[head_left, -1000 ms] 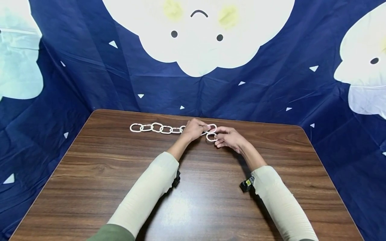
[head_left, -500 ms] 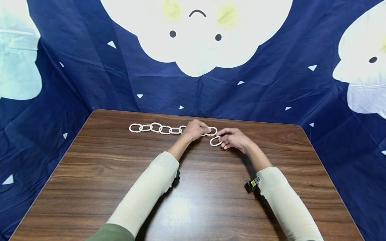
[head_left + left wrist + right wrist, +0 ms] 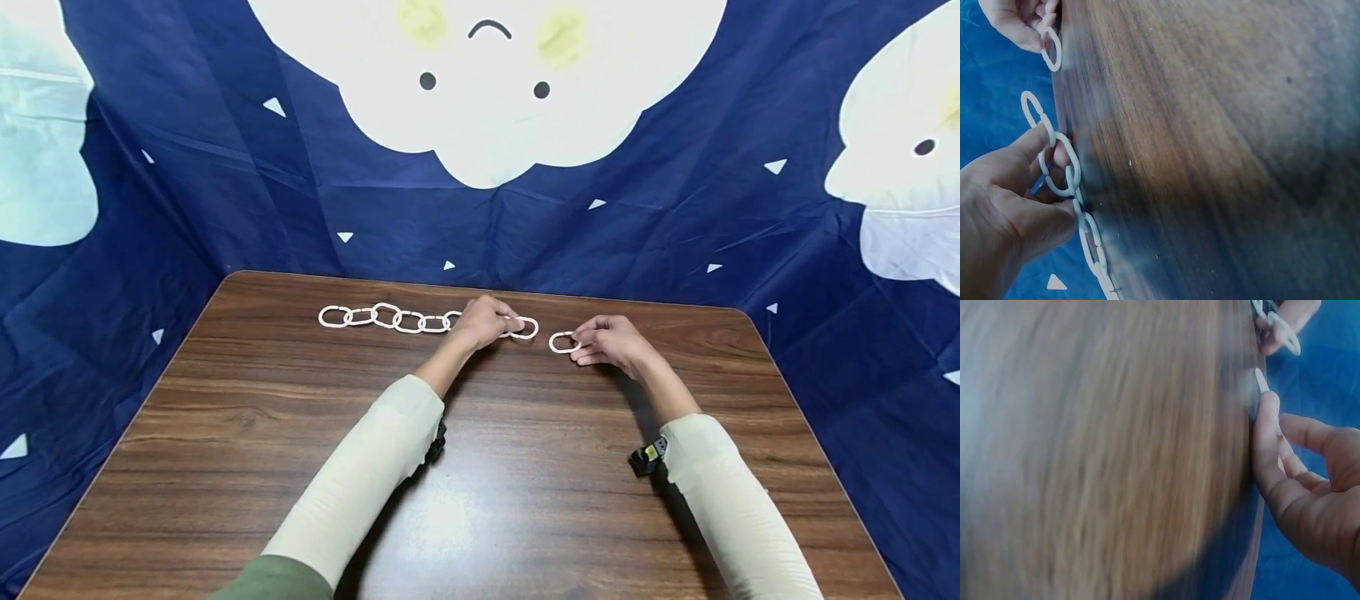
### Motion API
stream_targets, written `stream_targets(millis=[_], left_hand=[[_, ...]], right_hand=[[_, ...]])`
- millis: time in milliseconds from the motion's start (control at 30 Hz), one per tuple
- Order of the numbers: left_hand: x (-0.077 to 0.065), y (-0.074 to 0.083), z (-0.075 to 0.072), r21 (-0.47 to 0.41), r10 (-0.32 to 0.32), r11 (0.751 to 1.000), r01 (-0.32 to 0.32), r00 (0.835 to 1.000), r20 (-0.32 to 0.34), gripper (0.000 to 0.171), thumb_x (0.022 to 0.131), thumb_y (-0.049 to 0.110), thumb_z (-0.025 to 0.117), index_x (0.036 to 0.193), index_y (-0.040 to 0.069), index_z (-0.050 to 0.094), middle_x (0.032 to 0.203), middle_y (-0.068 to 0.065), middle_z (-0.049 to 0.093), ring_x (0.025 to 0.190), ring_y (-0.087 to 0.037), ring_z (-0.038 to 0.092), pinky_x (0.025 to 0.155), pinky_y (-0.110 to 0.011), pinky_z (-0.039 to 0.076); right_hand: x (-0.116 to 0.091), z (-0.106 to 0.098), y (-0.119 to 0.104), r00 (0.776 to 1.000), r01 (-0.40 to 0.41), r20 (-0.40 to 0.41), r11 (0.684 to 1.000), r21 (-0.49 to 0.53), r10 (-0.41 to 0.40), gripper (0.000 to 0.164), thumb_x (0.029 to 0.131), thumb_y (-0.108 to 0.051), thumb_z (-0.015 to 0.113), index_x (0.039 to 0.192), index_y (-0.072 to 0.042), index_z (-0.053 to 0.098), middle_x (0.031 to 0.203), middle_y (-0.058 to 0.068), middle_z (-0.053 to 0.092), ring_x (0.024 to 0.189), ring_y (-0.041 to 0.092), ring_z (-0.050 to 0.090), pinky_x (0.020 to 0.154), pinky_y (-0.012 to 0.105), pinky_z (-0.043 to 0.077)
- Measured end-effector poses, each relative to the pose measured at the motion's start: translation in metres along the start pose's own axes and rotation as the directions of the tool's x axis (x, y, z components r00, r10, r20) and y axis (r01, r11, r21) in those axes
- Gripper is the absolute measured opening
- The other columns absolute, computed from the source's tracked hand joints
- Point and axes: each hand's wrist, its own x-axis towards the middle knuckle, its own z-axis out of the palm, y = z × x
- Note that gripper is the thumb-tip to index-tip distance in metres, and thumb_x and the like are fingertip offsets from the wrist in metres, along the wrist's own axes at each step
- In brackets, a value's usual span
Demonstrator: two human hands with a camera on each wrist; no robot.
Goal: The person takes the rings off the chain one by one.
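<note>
A chain of white oval links [image 3: 386,315] runs along the far part of the table. My left hand [image 3: 486,322] grips its right end, and the last link [image 3: 527,328] sticks out past the fingertips. In the left wrist view the thumb and fingers hold the chain links [image 3: 1063,164], with more links trailing down below. To the right, my right hand [image 3: 609,342] pinches one loose white link [image 3: 558,343], apart from the chain. The right wrist view shows that link [image 3: 1261,380] nearly edge-on, its lower part hidden by the fingers.
The brown wooden table [image 3: 480,500] ends close behind the chain. A dark blue curtain [image 3: 225,183] with white cloud shapes hangs beyond its far edge and at both sides. A small black wrist camera [image 3: 647,457] sits under the right sleeve.
My right hand has drawn its loose link away from the chain's end, to the right. The left hand has stayed nearly in place, and the end link it holds has swung flatter.
</note>
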Motion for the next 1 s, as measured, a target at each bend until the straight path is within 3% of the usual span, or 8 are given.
stream_targets(millis=[200, 433, 567, 733, 1000], left_hand=[[0.0, 0.002, 0.002, -0.001, 0.013, 1.0, -0.013, 1.0, 0.014, 0.011, 0.093, 0.04, 0.093, 0.1, 0.032, 0.092, 0.122, 0.006, 0.085, 0.128, -0.019, 0.071, 0.114, -0.04, 0.055], [0.001, 0.003, 0.002, -0.011, 0.037, 0.999, -0.037, 0.999, 0.032, 0.013, 0.091, 0.032, 0.095, 0.102, 0.026, 0.092, 0.111, 0.008, 0.088, 0.117, -0.014, 0.073, 0.106, -0.034, 0.056], [-0.005, 0.006, 0.0, 0.012, 0.058, 0.998, -0.058, 0.998, 0.009, 0.019, 0.09, 0.03, 0.096, 0.107, 0.024, 0.092, 0.115, 0.005, 0.088, 0.123, -0.017, 0.074, 0.109, -0.036, 0.056], [-0.023, 0.02, -0.008, 0.001, 0.052, 0.999, -0.052, 0.999, -0.008, 0.025, 0.09, 0.025, 0.095, 0.113, 0.018, 0.091, 0.124, -0.002, 0.086, 0.13, -0.022, 0.072, 0.115, -0.04, 0.055], [-0.028, 0.024, -0.01, -0.017, 0.065, 0.998, -0.065, 0.998, 0.02, 0.035, 0.088, 0.023, 0.096, 0.121, 0.014, 0.089, 0.129, -0.005, 0.085, 0.131, -0.023, 0.071, 0.115, -0.04, 0.056]], right_hand=[[0.0, -0.023, 0.003, 0.994, -0.043, -0.097, 0.999, -0.001, 0.043, 0.024, 0.111, -0.007, 0.065, 0.13, 0.006, 0.062, 0.083, -0.004, 0.076, 0.073, 0.002, 0.076, 0.068, 0.017, 0.062], [0.007, -0.042, 0.006, 0.989, -0.052, -0.133, 0.997, 0.064, 0.06, 0.022, 0.112, -0.005, 0.066, 0.13, 0.006, 0.063, 0.08, -0.006, 0.077, 0.072, 0.0, 0.075, 0.068, 0.016, 0.062], [0.011, -0.044, 0.005, 0.989, -0.079, -0.118, 0.993, 0.09, 0.089, 0.025, 0.112, -0.003, 0.066, 0.134, 0.006, 0.061, 0.082, -0.006, 0.08, 0.076, -0.001, 0.078, 0.072, 0.015, 0.063], [0.013, -0.043, 0.002, 0.986, -0.114, -0.111, 0.99, 0.088, 0.124, 0.03, 0.112, -0.004, 0.067, 0.139, 0.007, 0.061, 0.082, -0.005, 0.081, 0.078, -0.001, 0.079, 0.074, 0.015, 0.063], [0.012, -0.041, -0.002, 0.98, -0.138, -0.127, 0.981, 0.135, 0.155, 0.019, 0.11, 0.0, 0.068, 0.129, 0.006, 0.064, 0.08, 0.0, 0.082, 0.074, 0.003, 0.081, 0.076, 0.017, 0.065]])
